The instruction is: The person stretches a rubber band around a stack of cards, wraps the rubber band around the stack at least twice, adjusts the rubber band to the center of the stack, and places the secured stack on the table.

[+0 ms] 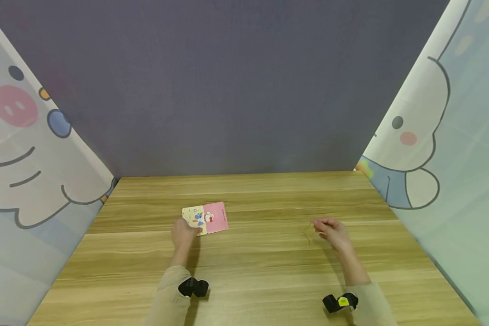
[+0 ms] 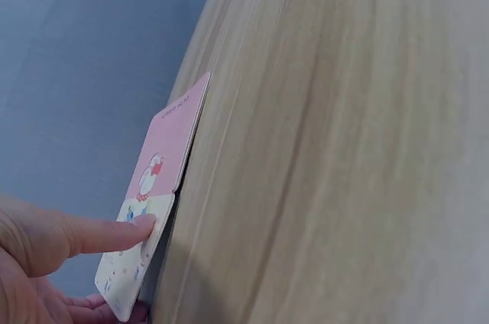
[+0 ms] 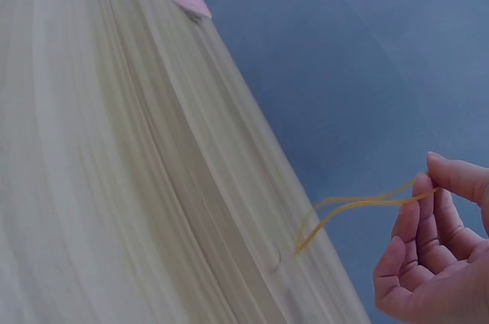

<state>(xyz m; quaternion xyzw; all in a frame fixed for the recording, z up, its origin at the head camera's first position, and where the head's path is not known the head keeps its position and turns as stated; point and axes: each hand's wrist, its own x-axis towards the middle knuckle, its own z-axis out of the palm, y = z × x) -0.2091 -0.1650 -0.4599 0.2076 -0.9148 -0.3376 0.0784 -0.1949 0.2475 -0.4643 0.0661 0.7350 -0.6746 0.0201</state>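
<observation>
A small booklet [image 1: 217, 217], half pink and half pale yellow with cartoon animals, lies toward the left of the wooden table. My left hand [image 1: 183, 233] grips its yellow half. In the left wrist view the thumb [image 2: 114, 234] presses on the printed face while fingers reach under the edge, partly hidden by the booklet [image 2: 170, 137]. Well to the right, my right hand [image 1: 334, 233] pinches a thin yellow rubber band [image 3: 359, 203] between thumb and fingertips. The band hangs as a loose, slack loop off the fingers, over the tabletop.
The wooden table [image 1: 261, 267] ends at a dark grey panel [image 1: 236, 90] at the back. Cartoon-printed curtains flank it, one on the left [image 1: 24, 167] and one on the right [image 1: 464, 149]. A black wrist camera [image 1: 193, 287] is strapped over the left sleeve.
</observation>
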